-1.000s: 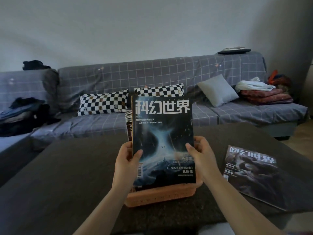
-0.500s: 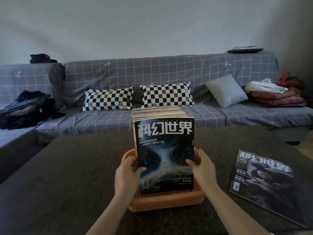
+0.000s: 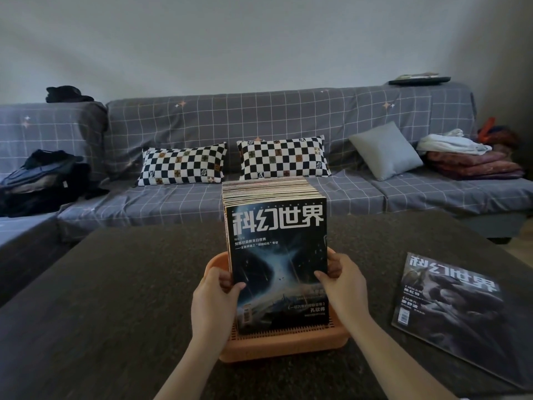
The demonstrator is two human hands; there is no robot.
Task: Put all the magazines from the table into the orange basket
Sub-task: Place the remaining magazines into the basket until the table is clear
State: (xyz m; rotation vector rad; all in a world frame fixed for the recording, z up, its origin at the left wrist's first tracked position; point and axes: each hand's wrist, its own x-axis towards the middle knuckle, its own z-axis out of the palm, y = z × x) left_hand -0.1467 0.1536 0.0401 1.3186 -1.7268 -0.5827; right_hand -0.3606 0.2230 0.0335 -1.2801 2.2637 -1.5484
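Head: one magazine (image 3: pixel 444 310) beside basket (image 3: pixel 282 346).

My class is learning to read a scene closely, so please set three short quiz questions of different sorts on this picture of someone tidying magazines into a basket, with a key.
1. True or false: the front magazine stands upright in the orange basket.
2. Where does the magazine still outside the basket lie? A on the sofa; B flat on the table, to the person's right; C on the floor.
3. Fill in: the left hand and the right hand each grip a side ____ of the front magazine.

Key: 1 true; 2 B; 3 edge.
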